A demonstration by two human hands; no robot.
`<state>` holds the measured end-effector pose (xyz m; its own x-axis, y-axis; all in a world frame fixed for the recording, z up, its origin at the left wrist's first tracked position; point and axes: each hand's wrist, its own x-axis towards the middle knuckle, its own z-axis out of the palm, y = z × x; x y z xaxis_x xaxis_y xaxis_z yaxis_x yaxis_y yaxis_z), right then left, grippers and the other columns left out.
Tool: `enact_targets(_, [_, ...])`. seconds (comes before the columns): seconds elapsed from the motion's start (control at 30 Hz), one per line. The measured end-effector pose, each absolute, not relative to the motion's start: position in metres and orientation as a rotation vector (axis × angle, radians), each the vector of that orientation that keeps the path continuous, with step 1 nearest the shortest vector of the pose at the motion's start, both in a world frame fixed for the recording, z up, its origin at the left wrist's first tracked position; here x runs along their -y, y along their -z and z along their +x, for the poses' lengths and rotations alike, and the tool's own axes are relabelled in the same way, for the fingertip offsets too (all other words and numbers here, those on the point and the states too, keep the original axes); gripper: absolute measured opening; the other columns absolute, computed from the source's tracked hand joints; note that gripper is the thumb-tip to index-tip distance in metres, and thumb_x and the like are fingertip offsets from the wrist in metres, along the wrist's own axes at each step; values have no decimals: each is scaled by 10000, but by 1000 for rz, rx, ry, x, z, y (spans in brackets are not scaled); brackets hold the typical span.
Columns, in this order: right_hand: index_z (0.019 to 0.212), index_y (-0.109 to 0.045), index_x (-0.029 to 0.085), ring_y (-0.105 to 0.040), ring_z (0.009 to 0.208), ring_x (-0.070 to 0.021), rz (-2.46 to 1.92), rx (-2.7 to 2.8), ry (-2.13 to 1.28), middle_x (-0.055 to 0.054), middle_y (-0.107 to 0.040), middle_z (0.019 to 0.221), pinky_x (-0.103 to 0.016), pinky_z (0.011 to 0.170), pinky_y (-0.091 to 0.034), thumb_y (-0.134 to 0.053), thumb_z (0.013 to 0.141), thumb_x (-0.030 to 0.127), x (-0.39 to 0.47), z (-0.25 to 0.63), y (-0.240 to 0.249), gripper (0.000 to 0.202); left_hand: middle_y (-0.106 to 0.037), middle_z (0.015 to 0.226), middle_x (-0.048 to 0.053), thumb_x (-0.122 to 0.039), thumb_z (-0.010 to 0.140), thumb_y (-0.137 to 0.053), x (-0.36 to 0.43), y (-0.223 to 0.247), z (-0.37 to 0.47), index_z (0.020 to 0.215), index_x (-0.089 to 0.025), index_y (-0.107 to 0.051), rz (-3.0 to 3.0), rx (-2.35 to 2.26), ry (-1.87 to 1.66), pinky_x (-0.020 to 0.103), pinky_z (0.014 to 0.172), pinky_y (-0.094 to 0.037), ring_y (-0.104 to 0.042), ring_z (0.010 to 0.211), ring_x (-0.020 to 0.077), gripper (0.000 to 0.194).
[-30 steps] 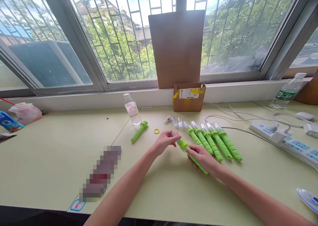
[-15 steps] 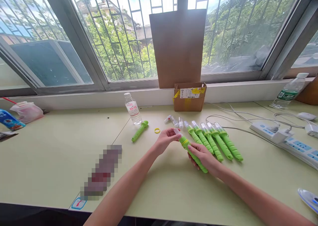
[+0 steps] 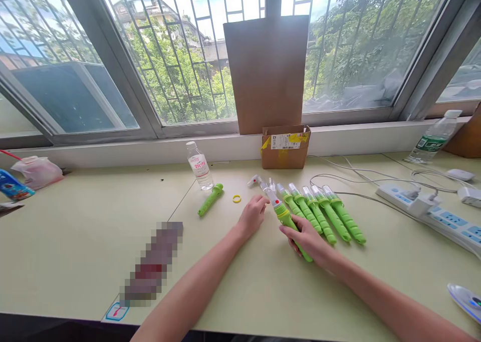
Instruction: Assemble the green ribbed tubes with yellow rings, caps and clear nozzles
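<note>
In my right hand [image 3: 306, 234] is a green ribbed plastic handle [image 3: 284, 217] with a yellow ring at its neck and a clear tip showing a red dot. It tilts up and to the left, and my fingers wrap its lower part. Beside the clear tip, my left hand [image 3: 252, 216] has its fingers curled closed; whether anything is inside them is hidden. Several similar green handles [image 3: 343, 217] with clear tips lie side by side to the right. Just beyond the held one lie small clear pieces and a white piece with a red dot [image 3: 253, 181].
A loose yellow ring [image 3: 236, 198], a green handle without a clear tip [image 3: 210, 200] and a water bottle [image 3: 200, 165] are on the left. A cardboard box [image 3: 284, 154] stands at the back. Cables and a power strip [image 3: 432, 209] occupy the right.
My left hand has drawn back slightly from the clear tip, its fingers curling lower. A red dot now shows on the tip. My right hand keeps its hold on the green handle.
</note>
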<state>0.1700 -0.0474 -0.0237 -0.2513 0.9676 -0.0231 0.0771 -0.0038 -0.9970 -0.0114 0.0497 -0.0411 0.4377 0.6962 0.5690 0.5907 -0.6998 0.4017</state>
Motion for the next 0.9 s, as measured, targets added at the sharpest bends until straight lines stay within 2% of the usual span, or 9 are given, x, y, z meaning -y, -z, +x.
enact_targets(0.2, [815,-487,213,-377,388,-75,-1156,1447,-1362,81,-415,489,-188,352,-306,-570,835,411,48,169,23,216,-562,866,38,-51,851,-454,-52,41,-7,901,-192,-561,2633,-1237,-1022,286,729,-463,-545,868,181,184])
enact_targets(0.37, [784,-474,212,-377,385,-79,-1153,1460,-1353,77,-412,486,-196,356,-303,-570,824,421,48,169,22,233,-575,829,52,-155,906,-412,-52,36,-4,870,-186,-577,2658,-1329,-838,292,698,-448,-550,817,191,172])
enact_targets(0.43, [772,-467,212,-374,378,-79,-1157,1464,-1347,78,-406,480,-199,354,-302,-572,817,429,48,169,22,245,-590,866,74,-200,898,-435,-51,34,-3,907,-180,-597,2703,-1364,-766,317,717,-449,-553,856,216,163])
enact_targets(0.5, [758,-459,213,-374,375,-78,-1162,1470,-1340,78,-402,479,-199,354,-301,-574,813,434,48,169,22,255,-598,996,112,-239,870,-478,-50,31,-1,1023,-164,-603,2765,-1362,-743,366,804,-442,-533,972,253,211])
enact_targets(0.6, [757,-457,215,-371,375,-76,-1167,1468,-1341,76,-413,483,-195,354,-293,-573,811,435,48,169,22,254,-512,1266,150,-292,844,-506,-51,27,1,1222,-146,-538,2817,-1312,-751,444,996,-334,-413,1200,295,406])
enact_targets(0.67, [760,-458,217,-364,373,-74,-1163,1469,-1347,76,-422,483,-193,355,-293,-569,814,430,48,169,22,247,-426,1385,149,-319,845,-493,-52,24,2,1300,-154,-484,2823,-1294,-698,471,1067,-238,-306,1308,302,484])
enact_targets(0.8, [770,-463,218,-359,374,-72,-1157,1466,-1345,79,-422,480,-191,355,-294,-562,823,421,48,169,23,232,-309,1490,112,-332,849,-455,-55,20,3,1380,-202,-395,2821,-1266,-495,511,1108,-114,-172,1392,288,551])
enact_targets(0.9, [773,-463,218,-354,372,-72,-1159,1462,-1350,79,-422,483,-191,348,-286,-563,821,425,48,169,23,235,-303,1495,103,-312,847,-439,-55,20,4,1399,-207,-367,2828,-1243,-461,531,1115,-52,-171,1394,289,567])
